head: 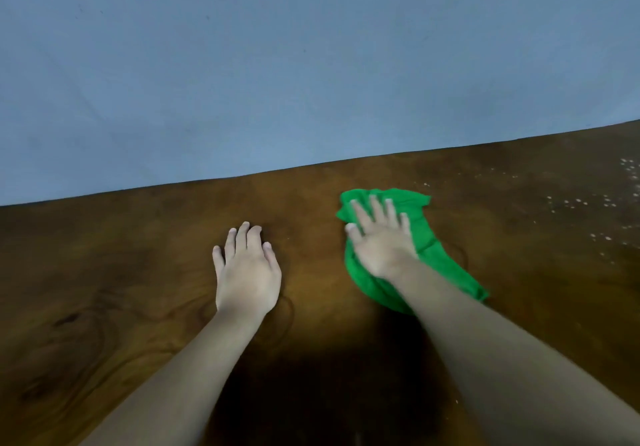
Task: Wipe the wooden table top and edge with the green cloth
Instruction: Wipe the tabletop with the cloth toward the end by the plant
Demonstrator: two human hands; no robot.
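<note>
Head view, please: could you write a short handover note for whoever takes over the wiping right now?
Left hand: fingers straight, flat on the bare table, holding nothing.
Right hand: fingers spread, pressing the green cloth onto the table top, right of centre.
Done: the view does not show how much has been wiped.
Left: white specks lie on the top to the right of the cloth, so wipe there, then do the edge.
</note>
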